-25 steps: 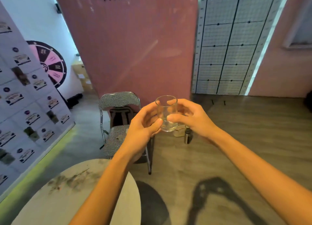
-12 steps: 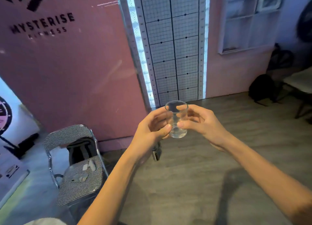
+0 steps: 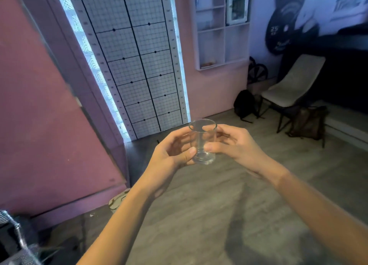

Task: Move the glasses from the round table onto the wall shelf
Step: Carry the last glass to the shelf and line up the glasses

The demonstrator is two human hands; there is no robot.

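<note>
A clear drinking glass stands upright in mid-air in front of me, held between both hands. My left hand grips its left side, thumb against the lower wall. From the right, my right hand grips the glass with thumb and curled fingers. The white wall shelf, divided into open compartments, hangs on the pink wall at the upper right, well beyond the glass. The round table is out of view.
A lit grid panel stands ahead on the left beside a pink wall. A beige chair with dark bags around it stands at the right. A metal folding chair shows at the bottom left corner. Grey wood floor lies ahead.
The view has swung to the right: the round table and folding chair slid out to the left, and the wall shelf and beige chair came in. Both hands kept hold of the glass.
</note>
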